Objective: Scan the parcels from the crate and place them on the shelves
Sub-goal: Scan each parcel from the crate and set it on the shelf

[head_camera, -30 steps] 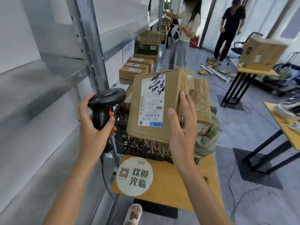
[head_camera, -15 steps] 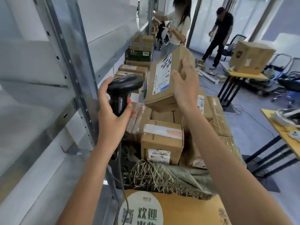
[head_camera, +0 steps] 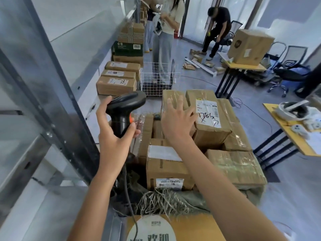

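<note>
Right hand (head_camera: 177, 122) is over the pile, fingers spread and fairly straight, reaching onto the tall box (head_camera: 172, 101) at the back of the heap. Fingertips look to be on or just above its taped top; can't tell whether they touch. No grip on it.

Left hand (head_camera: 114, 134) is wrapped round the handle of the scanner (head_camera: 126, 108), finger near the orange trigger. Scanner head points forward and right, roughly toward the pile, not lined up on any label I can see. Its cable (head_camera: 129, 197) drops down past the wrist.

Parcels sit heaped in the crate; the crate itself is mostly hidden under a grey-green sack (head_camera: 182, 200) with frayed strands. Just right of the reaching hand is a labelled box (head_camera: 208, 119), white label face up with handwriting. Nearer the camera is a small box (head_camera: 166, 169) with its barcode label on the front face.

Shelf (head_camera: 90, 94) on the left already carries a row of boxes (head_camera: 116, 85), with more stacked behind.

Step, as I read it: picking the next parcel, pre-scan.

Next move needs:
- fingers closing round the tall box and lifting it free of its neighbours, which are packed tight against it
- turning it so a label faces the scanner; no label shows on it from here
- then onto the shelf, into the free space near the end of the row.
</note>
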Action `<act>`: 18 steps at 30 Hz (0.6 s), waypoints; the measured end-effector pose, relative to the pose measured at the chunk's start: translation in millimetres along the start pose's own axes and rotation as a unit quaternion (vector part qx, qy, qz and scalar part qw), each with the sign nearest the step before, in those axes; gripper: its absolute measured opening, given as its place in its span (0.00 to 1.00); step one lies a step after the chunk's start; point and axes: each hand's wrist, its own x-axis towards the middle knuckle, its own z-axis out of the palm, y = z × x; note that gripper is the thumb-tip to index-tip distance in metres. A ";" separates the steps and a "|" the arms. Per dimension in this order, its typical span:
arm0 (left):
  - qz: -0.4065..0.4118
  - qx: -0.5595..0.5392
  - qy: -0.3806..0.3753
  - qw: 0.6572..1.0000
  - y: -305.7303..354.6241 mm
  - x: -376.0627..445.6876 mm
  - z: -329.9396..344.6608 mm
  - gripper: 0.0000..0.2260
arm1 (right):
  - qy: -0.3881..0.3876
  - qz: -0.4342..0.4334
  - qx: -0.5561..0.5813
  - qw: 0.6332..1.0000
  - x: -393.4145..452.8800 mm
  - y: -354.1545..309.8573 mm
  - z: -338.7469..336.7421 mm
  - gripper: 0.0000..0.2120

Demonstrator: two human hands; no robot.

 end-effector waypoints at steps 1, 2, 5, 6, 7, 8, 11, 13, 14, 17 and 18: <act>0.001 0.003 -0.001 1.000 -1.5 0.5 0.2 0.35 | -0.003 -0.006 -0.007 1.000 1.4 0.2 2.4 0.26; 0.002 0.007 -0.003 1.000 -2.6 0.7 0.4 0.34 | -0.007 -0.011 -0.015 1.000 3.1 0.6 4.5 0.27; -0.001 0.010 -0.003 1.000 -6.3 1.3 -0.8 0.35 | -0.027 -0.009 -0.031 0.999 8.7 1.5 8.1 0.29; -0.003 0.012 -0.003 1.000 -8.1 1.3 -1.4 0.35 | -0.038 -0.006 -0.032 0.999 10.2 1.8 8.5 0.29; -0.007 0.015 -0.005 1.000 -9.5 0.9 -1.9 0.34 | -0.051 -0.001 -0.030 0.998 11.4 2.0 8.5 0.29; -0.011 0.020 -0.006 1.000 -10.6 0.5 -1.8 0.34 | -0.061 0.005 -0.026 0.998 12.7 2.0 8.1 0.29; -0.020 0.030 -0.014 0.999 -11.5 -1.0 -1.4 0.34 | -0.082 0.023 -0.011 0.996 16.5 0.9 5.2 0.29; -0.019 0.030 -0.020 0.999 -10.8 -1.2 -1.7 0.33 | -0.091 0.032 -0.008 0.995 17.8 -0.7 3.7 0.29; -0.016 0.030 -0.022 0.999 -10.4 -1.0 -2.2 0.33 | -0.091 0.034 -0.009 0.995 17.7 -1.5 3.4 0.29; -0.013 0.026 -0.027 0.999 -9.6 1.0 -4.4 0.33 | -0.084 0.034 -0.015 0.996 16.0 -2.4 3.0 0.29; -0.014 0.023 -0.028 0.999 -9.5 2.1 -4.8 0.33 | -0.083 0.034 -0.016 0.996 15.5 -2.5 2.6 0.29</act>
